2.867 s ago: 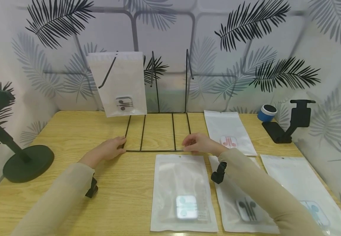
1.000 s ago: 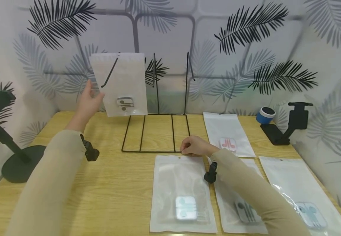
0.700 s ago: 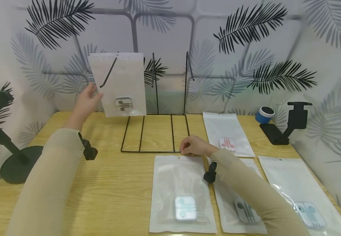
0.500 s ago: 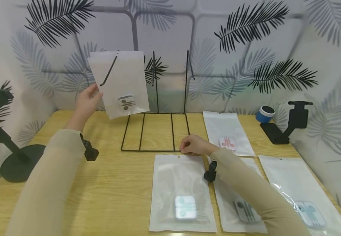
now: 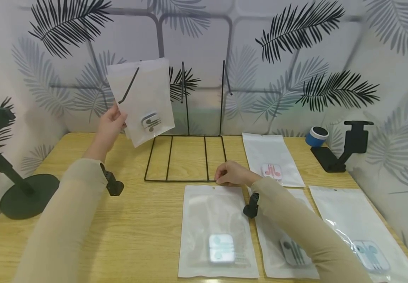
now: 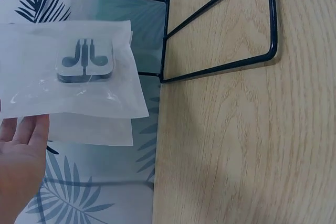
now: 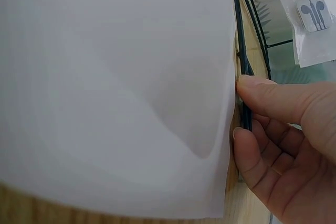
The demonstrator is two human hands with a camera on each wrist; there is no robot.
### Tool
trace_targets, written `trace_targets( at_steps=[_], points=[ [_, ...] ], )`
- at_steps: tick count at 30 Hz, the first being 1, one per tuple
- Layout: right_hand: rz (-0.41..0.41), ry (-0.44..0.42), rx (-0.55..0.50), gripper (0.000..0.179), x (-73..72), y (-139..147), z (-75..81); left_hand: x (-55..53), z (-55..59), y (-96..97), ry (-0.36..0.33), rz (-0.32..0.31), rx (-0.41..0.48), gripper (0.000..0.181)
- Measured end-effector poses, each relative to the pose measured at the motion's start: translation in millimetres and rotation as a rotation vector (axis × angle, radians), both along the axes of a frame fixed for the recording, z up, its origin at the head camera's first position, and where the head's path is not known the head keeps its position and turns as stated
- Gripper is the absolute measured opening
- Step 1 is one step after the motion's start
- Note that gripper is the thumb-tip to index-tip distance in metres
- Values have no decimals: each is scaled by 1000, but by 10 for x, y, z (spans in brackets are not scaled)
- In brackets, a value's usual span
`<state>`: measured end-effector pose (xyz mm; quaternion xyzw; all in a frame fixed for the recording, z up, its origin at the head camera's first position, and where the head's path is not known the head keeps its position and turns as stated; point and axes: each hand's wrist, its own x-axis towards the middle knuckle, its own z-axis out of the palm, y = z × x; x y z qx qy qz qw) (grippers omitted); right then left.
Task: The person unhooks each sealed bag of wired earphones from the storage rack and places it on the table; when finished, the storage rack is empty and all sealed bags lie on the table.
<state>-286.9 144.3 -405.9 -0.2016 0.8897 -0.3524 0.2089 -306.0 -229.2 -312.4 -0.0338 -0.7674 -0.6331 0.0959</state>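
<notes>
A white plastic pouch [image 5: 143,90] with an earphone case showing near its bottom hangs from the left hook of a black wire display rack [image 5: 179,181]. My left hand [image 5: 109,127] holds this pouch's left edge, fingers behind it. In the left wrist view, those fingers [image 6: 39,127] pass between the front pouch [image 6: 37,77] and a second pouch [image 6: 94,129] behind it. My right hand [image 5: 235,173] pinches the rack's front bar. The right wrist view shows thumb and fingertips closing on the dark wire [image 7: 240,40].
On the wooden table lie a pouch in front of the rack [image 5: 211,212], one under the right forearm [image 5: 271,239], one at far right [image 5: 345,212] and one behind [image 5: 271,145]. A green lamp-like stand [image 5: 30,192], black phone holder [image 5: 355,141] and blue jar [image 5: 317,136] stand around.
My left hand has left the rack's front left corner, reached up to the hanging pouch and taken its edge. The front pouch now tilts. My right hand stays at the front bar.
</notes>
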Motion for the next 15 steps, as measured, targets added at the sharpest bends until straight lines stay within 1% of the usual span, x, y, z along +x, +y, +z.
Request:
trace_targets(
  at_steps=[2,8,11,15],
  points=[
    [-2,-2,-1,3,4,-3,8,2,-14,20,-6,7,-4,51],
    [-12,-8,1,5,3,-8,8,-11,-61,70,-13,75,-29,42],
    [-13,-13,3,4,10,-7,13,-16,-76,78,-23,94,-26,39],
    [-13,-18,9,4,19,-10,28,-4,-82,69,-23,97,-22,37]
  ],
)
